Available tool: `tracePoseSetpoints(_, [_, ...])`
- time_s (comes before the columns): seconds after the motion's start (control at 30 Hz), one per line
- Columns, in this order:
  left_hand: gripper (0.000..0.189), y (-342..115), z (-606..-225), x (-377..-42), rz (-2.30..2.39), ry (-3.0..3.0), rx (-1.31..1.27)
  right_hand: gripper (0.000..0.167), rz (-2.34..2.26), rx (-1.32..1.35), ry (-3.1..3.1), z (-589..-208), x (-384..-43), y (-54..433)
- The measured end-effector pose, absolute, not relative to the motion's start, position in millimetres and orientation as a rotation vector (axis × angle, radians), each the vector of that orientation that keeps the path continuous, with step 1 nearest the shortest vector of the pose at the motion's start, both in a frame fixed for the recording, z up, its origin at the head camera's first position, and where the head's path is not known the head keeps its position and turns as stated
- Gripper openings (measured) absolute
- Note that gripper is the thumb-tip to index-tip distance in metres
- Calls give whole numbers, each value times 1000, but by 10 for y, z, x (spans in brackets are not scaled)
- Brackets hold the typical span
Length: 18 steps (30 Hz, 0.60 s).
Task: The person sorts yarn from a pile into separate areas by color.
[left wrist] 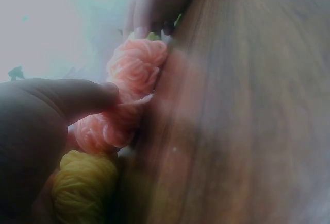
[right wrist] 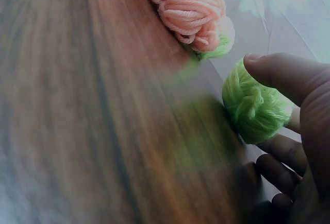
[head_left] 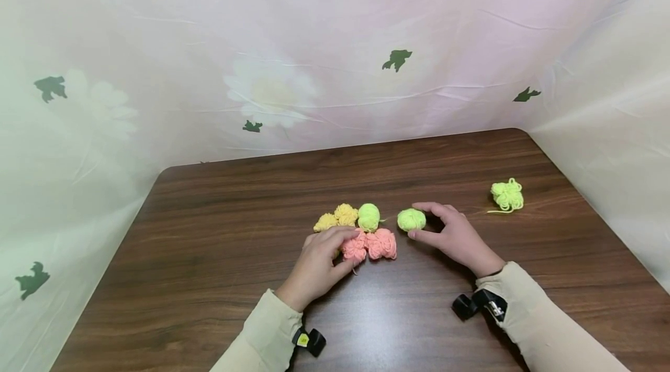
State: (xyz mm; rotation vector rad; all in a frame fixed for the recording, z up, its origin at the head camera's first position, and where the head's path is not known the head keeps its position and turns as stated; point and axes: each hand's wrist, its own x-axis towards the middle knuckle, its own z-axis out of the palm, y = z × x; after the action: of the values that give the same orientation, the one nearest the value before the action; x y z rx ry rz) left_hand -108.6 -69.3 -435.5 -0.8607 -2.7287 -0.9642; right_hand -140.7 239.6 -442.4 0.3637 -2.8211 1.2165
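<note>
My left hand curls its thumb and fingers about a pink yarn ball on the table. Its thumb crosses the pink yarn in the left wrist view. A second pink yarn ball touches the first on the right. With thumb and forefinger, my right hand holds a light green yarn ball at the table surface, just right of the group. Another light green ball sits behind the pink ones. Beside it are yellow yarn balls; a yellow ball also shows near the left hand.
A loose green yarn bundle with a trailing end lies apart at the right rear of the brown wooden table. Patterned cloth hangs behind the table and along both sides.
</note>
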Motion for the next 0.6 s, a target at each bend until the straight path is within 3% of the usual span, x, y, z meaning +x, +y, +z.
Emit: tracePoseSetpoints(0.6, [46,-697,-4353,-1090,-971,-2726,-871,46,1184,361,-2811,-4423,-1400,2384])
